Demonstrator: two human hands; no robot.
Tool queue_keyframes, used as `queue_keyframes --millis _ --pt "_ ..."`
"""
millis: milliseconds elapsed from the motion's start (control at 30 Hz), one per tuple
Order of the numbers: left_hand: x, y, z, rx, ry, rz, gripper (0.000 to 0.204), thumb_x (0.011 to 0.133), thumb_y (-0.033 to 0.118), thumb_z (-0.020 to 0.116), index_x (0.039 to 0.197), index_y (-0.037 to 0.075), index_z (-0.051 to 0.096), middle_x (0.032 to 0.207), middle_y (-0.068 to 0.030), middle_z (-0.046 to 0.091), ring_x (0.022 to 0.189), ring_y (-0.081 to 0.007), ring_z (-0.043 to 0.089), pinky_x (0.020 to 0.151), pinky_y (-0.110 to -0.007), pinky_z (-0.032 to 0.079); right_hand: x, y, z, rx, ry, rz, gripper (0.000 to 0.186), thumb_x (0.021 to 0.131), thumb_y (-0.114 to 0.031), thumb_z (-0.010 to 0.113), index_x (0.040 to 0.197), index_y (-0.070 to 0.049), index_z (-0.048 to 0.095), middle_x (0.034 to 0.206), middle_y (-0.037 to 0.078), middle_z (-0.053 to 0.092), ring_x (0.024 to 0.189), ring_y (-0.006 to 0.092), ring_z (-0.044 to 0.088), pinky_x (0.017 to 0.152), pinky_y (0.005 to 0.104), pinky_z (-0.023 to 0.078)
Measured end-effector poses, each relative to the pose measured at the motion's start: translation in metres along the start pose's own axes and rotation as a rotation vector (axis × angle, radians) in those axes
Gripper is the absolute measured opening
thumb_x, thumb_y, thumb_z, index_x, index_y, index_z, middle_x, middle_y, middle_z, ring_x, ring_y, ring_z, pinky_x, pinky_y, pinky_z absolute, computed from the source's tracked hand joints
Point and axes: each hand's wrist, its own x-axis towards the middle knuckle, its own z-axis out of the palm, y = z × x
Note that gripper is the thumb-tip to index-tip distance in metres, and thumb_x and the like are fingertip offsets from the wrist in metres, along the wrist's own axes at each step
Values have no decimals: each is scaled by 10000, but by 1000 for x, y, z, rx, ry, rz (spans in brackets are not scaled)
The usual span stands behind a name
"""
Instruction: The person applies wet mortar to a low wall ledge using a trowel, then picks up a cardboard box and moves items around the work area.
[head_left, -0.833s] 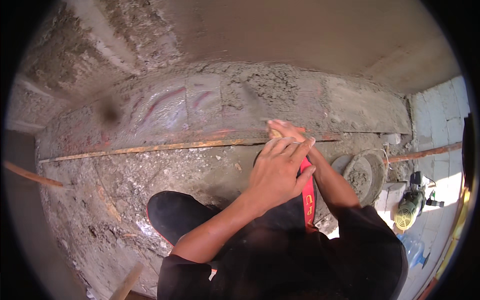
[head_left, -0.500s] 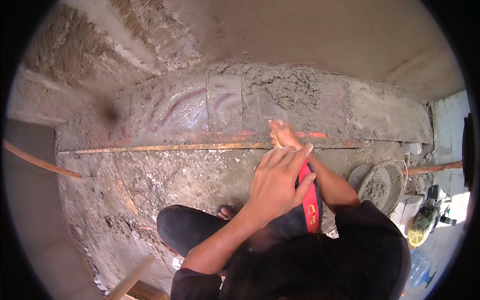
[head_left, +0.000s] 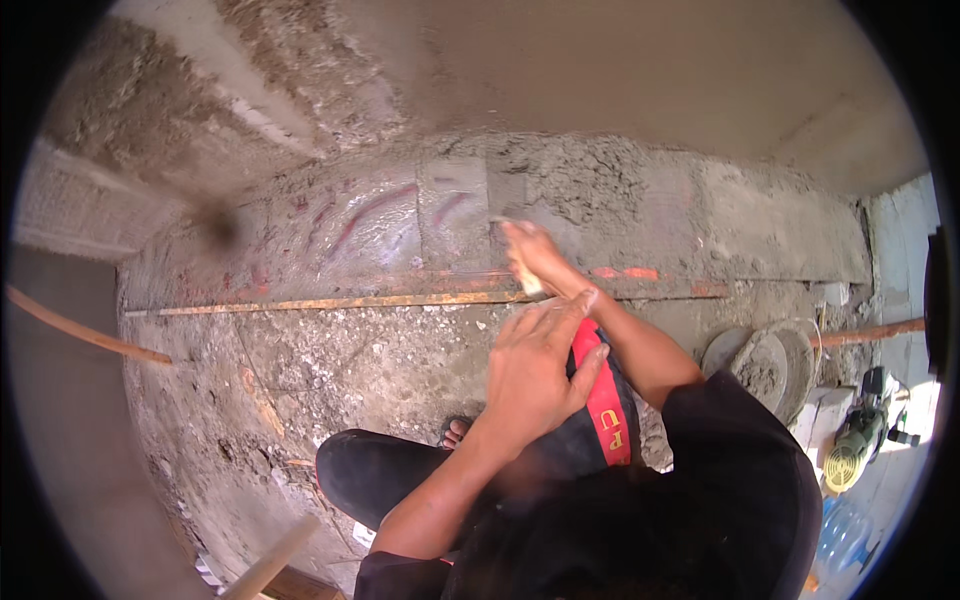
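At the mortar-coated surface [head_left: 600, 190], the right hand [head_left: 540, 253] is gripping a wooden-handled tool [head_left: 531, 284], its forearm [head_left: 652, 345] angling forward and leftward. Nearer the body, the left hand [head_left: 535, 362] is extending open, palm down, over the red-striped trouser leg [head_left: 606, 410]; contact beneath cannot be determined.

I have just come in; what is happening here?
A person's right hand grips a pale-handled tool at the mortar-covered surface; its exact type is hard to tell. The left hand lies open over the red-striped trouser leg. A long, thin strip runs along the surface's near edge, and rough mortar lies beyond the right hand. To the right is a round tub holding grey mortar.
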Motion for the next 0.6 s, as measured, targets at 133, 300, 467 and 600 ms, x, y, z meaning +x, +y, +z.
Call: queue_keyframes --millis 133,300,467,600 --pt "7 7 -5 -42 -31 41 546 853 241 799 1334 39 635 1148 -148 721 1117 -360 659 966 -455 510 57 -28 -2 42 -35 98 462 1044 -371 600 1331 -34 468 704 44 536 483 154 509 392 343 432" --pt "6 -10 -1 -20 -19 -44 556 856 245 793 1351 50 630 1147 -154 719 1092 -362 662 946 -460 512 13 -4 -54 120 196 24 401 1039 -368 610 1257 -47 511 703 50 539 484 151 504 399 334 428" --pt "3 -12 -1 -24 -28 -34 560 857 245 793 1355 49 628 1157 -167 710 1068 -362 663 930 -458 512 2 -10 -21 27 13 71 560 1036 -370 613 1439 -36 416 699 53 536 478 156 502 395 338 431" --pt "8 4 -3 -8 -20 45 548 863 237 788 1351 45 628 1142 -163 716 1049 -360 666 924 -452 513 45 -22 -38 39 -38 162 749 1032 -374 617 1591 -61 229 698 48 531 474 155 497 389 342 433"
